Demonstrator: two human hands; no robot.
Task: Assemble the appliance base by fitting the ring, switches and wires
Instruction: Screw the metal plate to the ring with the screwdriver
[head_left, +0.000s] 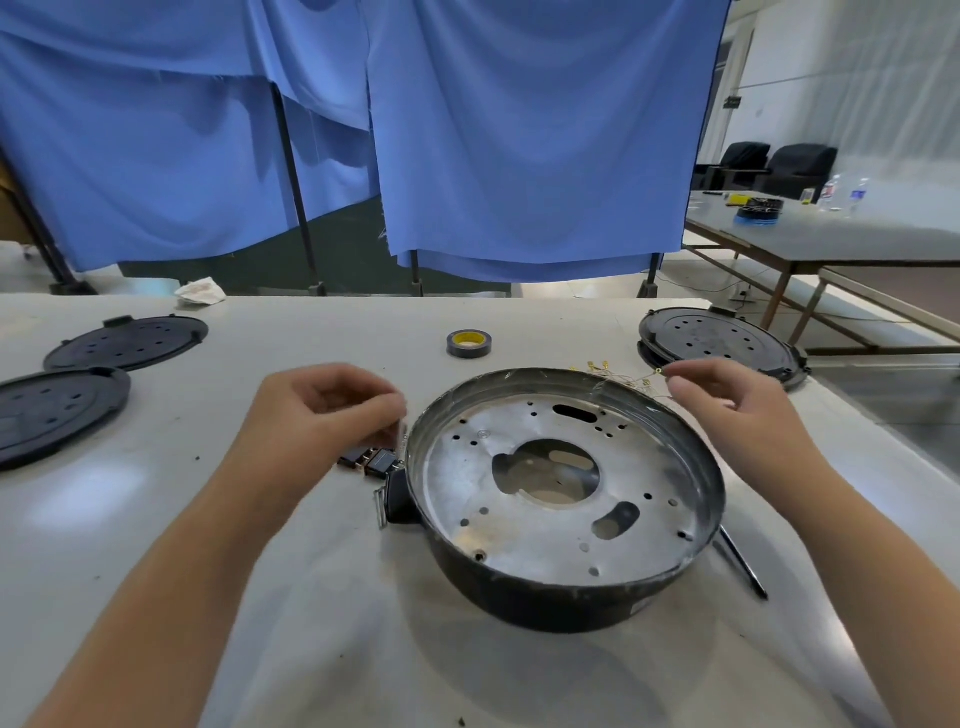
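partly blurred left hand (332, 415) fingertips hide switches (371, 460).

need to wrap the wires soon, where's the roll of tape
In the head view the roll of tape lies flat on the white table, beyond the appliance base and between the two hands, toward the far edge.

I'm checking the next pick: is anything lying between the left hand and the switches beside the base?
Nothing visible does. The left hand hangs right over the switches, which lie on the table against the base's rim; its fingertips nearly touch them.
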